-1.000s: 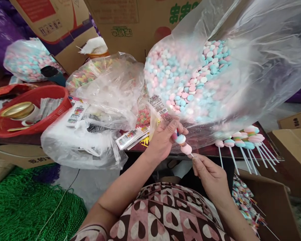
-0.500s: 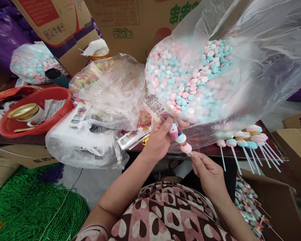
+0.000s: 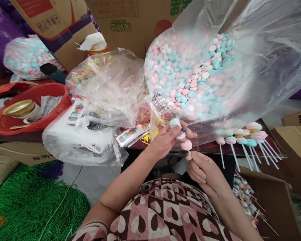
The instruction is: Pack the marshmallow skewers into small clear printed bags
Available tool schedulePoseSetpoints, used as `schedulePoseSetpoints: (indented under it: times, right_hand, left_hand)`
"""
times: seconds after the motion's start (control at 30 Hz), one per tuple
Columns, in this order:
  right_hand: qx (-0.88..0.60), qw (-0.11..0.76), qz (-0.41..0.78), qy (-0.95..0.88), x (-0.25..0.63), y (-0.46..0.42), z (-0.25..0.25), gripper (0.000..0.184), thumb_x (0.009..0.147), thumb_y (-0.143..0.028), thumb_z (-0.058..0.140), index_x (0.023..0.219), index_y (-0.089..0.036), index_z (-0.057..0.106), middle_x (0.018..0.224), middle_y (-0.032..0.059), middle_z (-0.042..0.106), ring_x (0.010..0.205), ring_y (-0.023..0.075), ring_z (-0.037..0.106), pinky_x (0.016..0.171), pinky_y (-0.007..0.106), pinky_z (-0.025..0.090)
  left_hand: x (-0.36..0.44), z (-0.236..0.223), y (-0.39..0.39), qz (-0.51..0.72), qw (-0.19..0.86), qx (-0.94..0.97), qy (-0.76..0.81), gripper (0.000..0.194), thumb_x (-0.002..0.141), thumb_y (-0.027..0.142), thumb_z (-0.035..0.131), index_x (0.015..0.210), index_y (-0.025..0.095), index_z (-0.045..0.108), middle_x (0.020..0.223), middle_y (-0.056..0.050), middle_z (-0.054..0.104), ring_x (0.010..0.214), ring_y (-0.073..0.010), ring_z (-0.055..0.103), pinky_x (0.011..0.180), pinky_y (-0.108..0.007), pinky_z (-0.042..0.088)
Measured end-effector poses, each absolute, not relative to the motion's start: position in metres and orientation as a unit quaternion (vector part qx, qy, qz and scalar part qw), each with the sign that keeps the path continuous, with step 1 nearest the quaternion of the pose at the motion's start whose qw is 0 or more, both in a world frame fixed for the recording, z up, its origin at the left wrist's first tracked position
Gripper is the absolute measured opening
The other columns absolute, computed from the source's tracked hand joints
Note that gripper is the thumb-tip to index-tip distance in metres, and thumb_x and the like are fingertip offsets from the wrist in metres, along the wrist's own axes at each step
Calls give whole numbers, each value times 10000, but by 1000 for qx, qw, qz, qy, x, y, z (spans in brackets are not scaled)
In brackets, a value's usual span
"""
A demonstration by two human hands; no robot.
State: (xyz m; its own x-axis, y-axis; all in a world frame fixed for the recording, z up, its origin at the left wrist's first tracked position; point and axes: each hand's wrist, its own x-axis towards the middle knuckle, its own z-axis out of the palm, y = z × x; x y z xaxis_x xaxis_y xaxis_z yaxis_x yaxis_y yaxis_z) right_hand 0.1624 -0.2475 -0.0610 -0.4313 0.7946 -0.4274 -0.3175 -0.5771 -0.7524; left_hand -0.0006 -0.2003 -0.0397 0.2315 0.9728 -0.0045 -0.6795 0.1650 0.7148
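In front of my body both hands hold one marshmallow skewer (image 3: 186,145). My left hand (image 3: 163,142) is closed around its upper part, thumb against a pale blue and white marshmallow (image 3: 175,123) at the top end. Below that show colourful printed bits, an orange piece and a pink marshmallow; fingers partly hide them. My right hand (image 3: 203,169) pinches the white stick (image 3: 189,153) just under the pink marshmallow. Right behind my left hand lies a large clear bag (image 3: 190,80) of pink, blue and white marshmallows. A labelled wrapper (image 3: 161,104) stands near my left fingers.
Several marshmallow skewers (image 3: 251,134) lie at the table's right edge, sticks overhanging. Wrapped sticks fill a carton (image 3: 271,201) below. At left are a red basket (image 3: 54,108), a white plastic bag (image 3: 77,144), a bag of gummies (image 3: 105,73) and green cords (image 3: 37,201).
A blue and white marshmallow now shows at the skewer's top, under my left thumb. My left fingers have spread further round the far side. The right hand still pinches the stick.
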Motion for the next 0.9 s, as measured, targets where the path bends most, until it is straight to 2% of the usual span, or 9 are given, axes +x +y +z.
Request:
schedulePoseSetpoints:
  times: [0.07, 0.17, 0.23, 0.33, 0.4, 0.53, 0.6, 0.77, 0.9]
  right_hand:
    - [-433, 367, 760, -315, 161, -248, -63, 292, 847, -477, 691, 876, -186, 678, 421, -107, 332, 369, 39, 212, 383, 196, 181]
    - [-505, 404, 638, -418, 162, -252, -68, 341, 811, -456, 731, 1040, -205, 706, 533, -58, 502, 465, 78, 392, 444, 212, 308]
    - [-543, 416, 548, -482, 163, -255, -71, 309, 803, -430, 736, 1020, -210, 738, 580, -37, 541, 523, 100, 453, 494, 235, 364]
    - [-552, 423, 513, -504, 161, -257, -76, 267, 848, -442, 683, 943, -208, 772, 550, -37, 499, 512, 104, 432, 504, 253, 361]
    - [-534, 423, 548, -486, 159, -257, -81, 298, 863, -469, 663, 950, -207, 776, 518, -46, 460, 487, 100, 401, 478, 248, 329]
    - [-527, 432, 575, -454, 158, -257, -91, 329, 835, -484, 697, 976, -202, 791, 502, -48, 456, 475, 98, 396, 463, 242, 314]
    - [-537, 441, 551, -462, 160, -258, -93, 318, 820, -462, 721, 1006, -215, 796, 518, -45, 487, 489, 100, 420, 481, 246, 341]
    - [-559, 429, 477, -526, 166, -261, -88, 291, 849, -403, 698, 1078, -242, 777, 578, -39, 555, 542, 111, 487, 542, 258, 409]
    - [-555, 444, 472, -521, 169, -262, -89, 259, 882, -426, 659, 1022, -231, 756, 568, -38, 549, 529, 108, 478, 506, 242, 390]
  left_hand:
    - [0, -41, -200, 575, 716, 295, 262, 372, 749, 495, 782, 896, 179, 653, 785, -29, 689, 930, -222, 709, 788, -309, 511]
    - [-1, -42, -198, 597, 697, 285, 277, 370, 762, 500, 765, 899, 175, 651, 803, -31, 694, 902, -208, 703, 808, -322, 512]
    - [-1, -43, -196, 597, 691, 290, 286, 324, 786, 472, 744, 876, 176, 650, 794, -28, 698, 888, -200, 699, 844, -339, 515]
    - [-1, -43, -199, 581, 697, 308, 285, 223, 808, 389, 721, 809, 178, 648, 795, -28, 708, 909, -204, 699, 919, -365, 503]
    - [-4, -43, -202, 569, 705, 318, 280, 199, 795, 354, 734, 876, 184, 670, 917, -50, 731, 983, -216, 692, 929, -362, 495]
    - [-18, -35, -203, 596, 692, 307, 267, 477, 685, 419, 834, 1090, 247, 649, 1169, -77, 702, 1093, -256, 668, 838, -360, 518]
    - [-23, -29, -199, 645, 659, 282, 264, 514, 672, 462, 835, 1108, 269, 642, 1127, -58, 715, 1083, -263, 673, 820, -375, 533]
    - [-20, -23, -191, 686, 629, 219, 293, 245, 826, 412, 690, 1002, 243, 666, 826, -1, 730, 951, -220, 717, 876, -386, 547]
    - [-18, -30, -189, 688, 647, 197, 262, 189, 866, 396, 635, 926, 221, 676, 783, -9, 726, 930, -220, 724, 902, -398, 545]
